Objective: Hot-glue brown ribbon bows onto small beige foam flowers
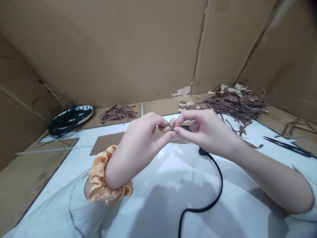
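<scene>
While brown cardboard walls [111, 49], cropped at the top, rise beyond the left hand [140, 138] and right hand [207, 127], a smooth white tabletop [69, 167] spreads below both. Past the right hand lies a tangled heap of thin brown strips [237, 104]; past the left, dark stringy threads [70, 116] hide most of an oval-looking plate [87, 108]. Nearer, a black cord [198, 210] curves, its upper end partly covered. Both hands' fingertips pinch a beige, rounded-lobed piece [171, 125], half masking its outline
</scene>
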`<state>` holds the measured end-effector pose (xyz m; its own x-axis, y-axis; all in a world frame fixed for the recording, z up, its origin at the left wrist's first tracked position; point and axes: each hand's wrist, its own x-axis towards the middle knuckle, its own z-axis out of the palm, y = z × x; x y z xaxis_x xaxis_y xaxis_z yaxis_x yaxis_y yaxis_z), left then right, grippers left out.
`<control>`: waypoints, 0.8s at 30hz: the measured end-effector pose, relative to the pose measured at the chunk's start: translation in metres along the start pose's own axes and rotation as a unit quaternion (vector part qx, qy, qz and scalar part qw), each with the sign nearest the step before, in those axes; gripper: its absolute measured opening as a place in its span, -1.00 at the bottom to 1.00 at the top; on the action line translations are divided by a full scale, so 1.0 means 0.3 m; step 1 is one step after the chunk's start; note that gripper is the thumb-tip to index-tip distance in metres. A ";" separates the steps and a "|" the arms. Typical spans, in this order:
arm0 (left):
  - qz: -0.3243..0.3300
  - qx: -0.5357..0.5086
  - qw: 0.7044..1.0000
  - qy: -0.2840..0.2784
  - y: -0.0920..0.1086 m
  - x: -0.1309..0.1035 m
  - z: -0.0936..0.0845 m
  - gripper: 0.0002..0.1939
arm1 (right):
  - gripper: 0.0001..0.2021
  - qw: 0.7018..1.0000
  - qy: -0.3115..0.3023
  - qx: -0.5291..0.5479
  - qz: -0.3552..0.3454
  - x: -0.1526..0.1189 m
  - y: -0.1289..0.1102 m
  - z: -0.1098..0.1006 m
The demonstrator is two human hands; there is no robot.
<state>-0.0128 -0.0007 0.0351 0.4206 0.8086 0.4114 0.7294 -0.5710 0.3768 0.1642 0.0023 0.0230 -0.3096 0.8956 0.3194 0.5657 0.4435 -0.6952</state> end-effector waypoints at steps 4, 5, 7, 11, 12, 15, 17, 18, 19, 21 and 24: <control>0.001 -0.006 1.000 0.009 0.000 -0.001 0.002 -0.81 | -0.90 1.000 0.007 -0.006 -0.003 -0.010 -0.009 0.000; 0.001 -0.007 1.000 0.010 -0.001 -0.002 0.001 -0.80 | -0.90 1.000 0.009 -0.008 -0.003 -0.013 -0.011 0.000; -0.004 -0.012 1.000 0.007 -0.002 -0.002 -0.002 -0.80 | -0.88 1.000 0.013 -0.010 -0.004 -0.019 -0.014 -0.001; -0.018 -0.037 0.999 -0.015 0.000 -0.001 -0.015 -0.80 | -0.87 1.000 0.019 -0.009 0.001 -0.024 -0.019 -0.002; -0.023 -0.044 0.999 -0.021 0.001 0.000 -0.020 -0.79 | -0.87 1.000 0.021 -0.010 0.002 -0.024 -0.021 -0.002; -0.039 -0.069 0.996 -0.039 0.005 0.005 -0.032 -0.79 | -0.85 1.000 0.024 -0.012 0.001 -0.022 -0.025 -0.003; -0.050 -0.088 0.994 -0.051 0.007 0.008 -0.038 -0.79 | -0.84 1.000 0.025 -0.007 -0.003 -0.022 -0.028 -0.005; -0.055 -0.098 0.992 -0.056 0.008 0.009 -0.041 -0.79 | -0.85 1.000 0.025 -0.001 -0.005 -0.023 -0.030 -0.007; -0.062 -0.106 0.990 -0.062 0.009 0.010 -0.043 -0.77 | -0.85 1.000 0.023 0.006 -0.005 -0.024 -0.032 -0.009; -0.077 -0.124 0.986 -0.075 0.010 0.012 -0.046 -0.74 | -0.85 1.000 0.018 0.024 -0.002 -0.026 -0.036 -0.016; -0.092 -0.156 0.979 -0.099 0.010 0.013 -0.050 -0.73 | -0.86 0.998 0.001 0.065 0.007 -0.031 -0.042 -0.026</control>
<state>-0.0171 -0.0013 0.0503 0.4156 0.8960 0.1561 0.6160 -0.4036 0.6765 0.1657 -0.0113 0.0339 -0.3004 0.9017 0.3111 0.4658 0.4233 -0.7771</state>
